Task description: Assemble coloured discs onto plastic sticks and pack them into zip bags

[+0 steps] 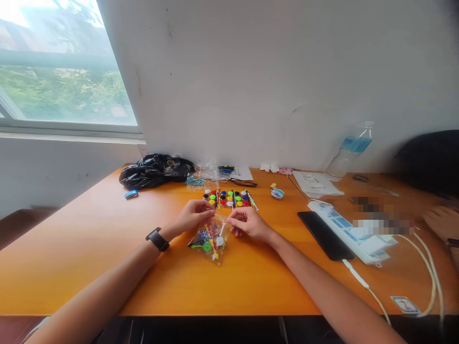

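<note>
Both left hand [195, 215] and right hand [251, 223], nearly closed, pinch a clear bag [211, 242] mid-frame; coloured discs [239, 203] sit just above, phone [324, 235] and power strip [344, 224] at right.

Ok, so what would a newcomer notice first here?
Probably the clear plastic bag of colourful pieces, between the left fingers and right fingers. Just behind, on the table, lie bright rows of coloured discs. A glossy black plastic bag sits at the back left, near the window.
</note>
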The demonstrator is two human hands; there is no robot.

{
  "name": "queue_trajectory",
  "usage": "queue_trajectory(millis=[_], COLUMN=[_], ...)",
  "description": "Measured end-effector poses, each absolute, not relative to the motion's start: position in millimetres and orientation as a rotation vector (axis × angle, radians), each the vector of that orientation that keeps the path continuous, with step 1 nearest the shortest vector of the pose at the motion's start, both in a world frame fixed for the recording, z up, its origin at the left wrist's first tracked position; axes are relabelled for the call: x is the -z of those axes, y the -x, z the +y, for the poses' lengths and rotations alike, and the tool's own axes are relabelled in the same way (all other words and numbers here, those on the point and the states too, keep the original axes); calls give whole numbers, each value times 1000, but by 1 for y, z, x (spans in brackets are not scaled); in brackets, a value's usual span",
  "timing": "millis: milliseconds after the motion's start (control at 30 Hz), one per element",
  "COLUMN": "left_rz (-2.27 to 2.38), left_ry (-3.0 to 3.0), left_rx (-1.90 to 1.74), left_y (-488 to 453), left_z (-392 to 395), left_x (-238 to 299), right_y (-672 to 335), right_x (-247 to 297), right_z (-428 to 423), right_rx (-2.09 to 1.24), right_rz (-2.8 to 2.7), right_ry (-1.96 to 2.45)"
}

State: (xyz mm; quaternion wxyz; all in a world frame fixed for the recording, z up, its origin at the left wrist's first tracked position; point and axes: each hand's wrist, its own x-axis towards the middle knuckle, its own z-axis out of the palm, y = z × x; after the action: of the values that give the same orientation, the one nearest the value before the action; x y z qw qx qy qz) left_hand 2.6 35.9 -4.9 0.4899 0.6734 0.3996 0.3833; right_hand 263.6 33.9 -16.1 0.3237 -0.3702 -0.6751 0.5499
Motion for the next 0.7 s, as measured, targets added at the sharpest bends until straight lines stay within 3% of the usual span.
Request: queue_trajectory(millis=[100,267,433,700], left_rz=[1114,1384,1302,1528], left_ry=[-1843,-2528,-2811,-2892], left_rx=[-872,-1084,-619,-560], left_y=[0,-15,-25,112], left_z=[36,10,-44,-36], left_x=[5,-8,-9,30], right_y=[-250,-248,-255,-309], right_x=[24,20,9,-92], right_z=[24,17,16,-22], right_rx=[-1423,-1253,-1057,-970], right_rz=[-1832,-1993,-2120,-1826], right_ry=[992,978,1022,788])
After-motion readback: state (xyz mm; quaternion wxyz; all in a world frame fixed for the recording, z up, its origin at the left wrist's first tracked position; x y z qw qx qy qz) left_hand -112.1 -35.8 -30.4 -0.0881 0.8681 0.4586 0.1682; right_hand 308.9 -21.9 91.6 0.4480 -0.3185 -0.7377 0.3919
